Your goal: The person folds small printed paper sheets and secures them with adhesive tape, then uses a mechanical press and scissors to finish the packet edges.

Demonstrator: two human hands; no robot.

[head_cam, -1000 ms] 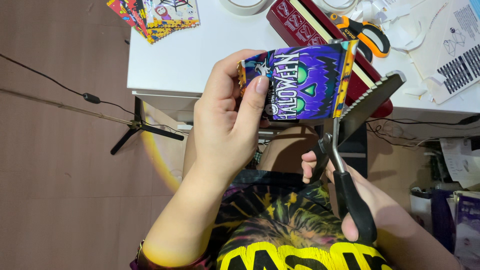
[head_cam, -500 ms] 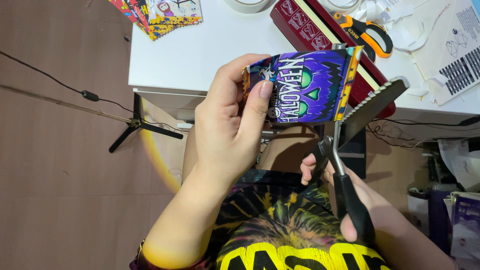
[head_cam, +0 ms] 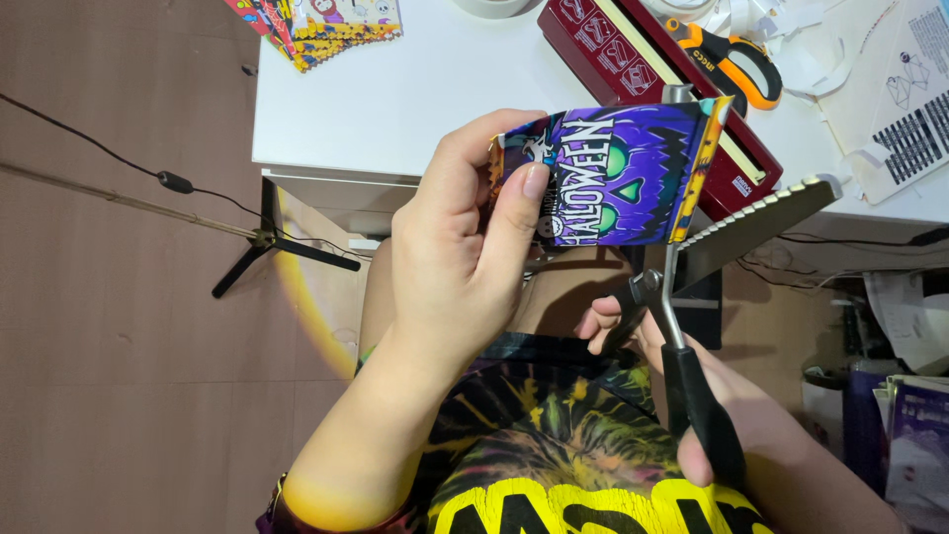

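My left hand (head_cam: 460, 262) pinches a small purple packet (head_cam: 618, 173) printed with a green grinning face, holding it by its left end in front of the table edge. My right hand (head_cam: 682, 396) grips black-handled zigzag scissors (head_cam: 692, 297). Their blades are spread apart, one running up along the packet's right edge, the other pointing off to the right. The right edge of the packet sits between the blades.
A white table (head_cam: 395, 99) holds a dark red long box (head_cam: 643, 69), orange-handled scissors (head_cam: 727, 54), a stack of colourful packets (head_cam: 316, 25), paper scraps and a printed sheet (head_cam: 914, 89). A black tripod leg and cable (head_cam: 247, 237) lie on the brown floor at left.
The packet has tilted a little and moved slightly right with my left hand. The scissors stay spread at its right edge, barely shifted.
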